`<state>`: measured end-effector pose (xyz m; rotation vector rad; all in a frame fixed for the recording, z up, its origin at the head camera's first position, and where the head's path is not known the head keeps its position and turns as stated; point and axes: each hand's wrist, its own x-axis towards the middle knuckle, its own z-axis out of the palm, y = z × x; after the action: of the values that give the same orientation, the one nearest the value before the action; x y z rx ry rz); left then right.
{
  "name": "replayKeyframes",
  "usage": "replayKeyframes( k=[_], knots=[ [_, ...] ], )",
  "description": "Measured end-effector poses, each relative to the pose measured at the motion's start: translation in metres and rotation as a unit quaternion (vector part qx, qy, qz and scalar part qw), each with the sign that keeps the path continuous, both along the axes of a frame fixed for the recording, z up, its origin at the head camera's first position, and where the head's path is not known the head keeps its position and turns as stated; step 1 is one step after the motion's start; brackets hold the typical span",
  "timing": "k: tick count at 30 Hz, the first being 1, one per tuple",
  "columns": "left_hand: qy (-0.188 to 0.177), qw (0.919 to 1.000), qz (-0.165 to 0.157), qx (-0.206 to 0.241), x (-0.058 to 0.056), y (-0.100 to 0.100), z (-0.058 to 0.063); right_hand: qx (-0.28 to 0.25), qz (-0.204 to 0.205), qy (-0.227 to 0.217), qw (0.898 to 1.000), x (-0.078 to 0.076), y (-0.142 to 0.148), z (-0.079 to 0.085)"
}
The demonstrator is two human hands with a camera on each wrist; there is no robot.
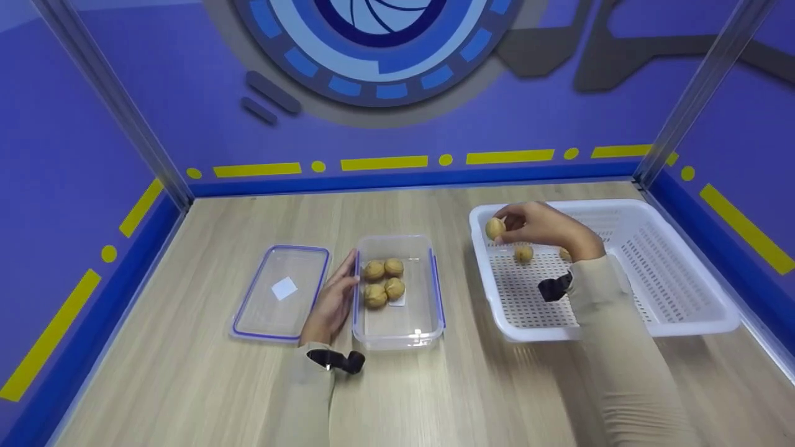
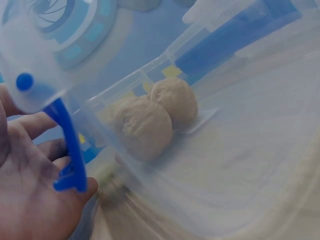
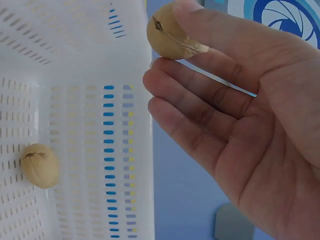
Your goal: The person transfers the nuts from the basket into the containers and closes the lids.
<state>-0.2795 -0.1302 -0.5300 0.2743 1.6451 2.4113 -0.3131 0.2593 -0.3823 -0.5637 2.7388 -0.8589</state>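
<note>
Between thumb and fingers my right hand pinches a walnut, held over the left rim of a white slotted basket. Two more walnuts show in the basket: one on its floor, another partly hidden by the wrist. My left hand rests with relaxed fingers against the left side of a clear plastic box. Several walnuts sit grouped in the box's left half. In the left wrist view, a blue-edged side latch hangs in front of the left palm.
A clear lid with a blue seal and a white square label lies left of the box. Wooden tabletop lies in front of and between the containers. Blue printed panels wall in the back and both sides.
</note>
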Motion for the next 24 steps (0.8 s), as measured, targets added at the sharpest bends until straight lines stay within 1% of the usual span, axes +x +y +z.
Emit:
replayKeyframes(
  k=[11, 17, 24],
  knots=[
    [0.000, 1.0000, 0.006, -0.005, 0.001, 0.000, 0.000, -0.010, 0.036, 0.026, 0.999, 0.001, -0.026, 0.011],
    [-0.001, 1.0000, 0.003, -0.009, 0.001, -0.001, 0.000, -0.006, 0.051, 0.024, 0.998, 0.001, -0.042, 0.014],
    [-0.007, 0.9999, 0.001, -0.008, 0.001, -0.001, 0.000, -0.017, 0.074, 0.022, 0.997, 0.000, -0.063, 0.015]
  ],
)
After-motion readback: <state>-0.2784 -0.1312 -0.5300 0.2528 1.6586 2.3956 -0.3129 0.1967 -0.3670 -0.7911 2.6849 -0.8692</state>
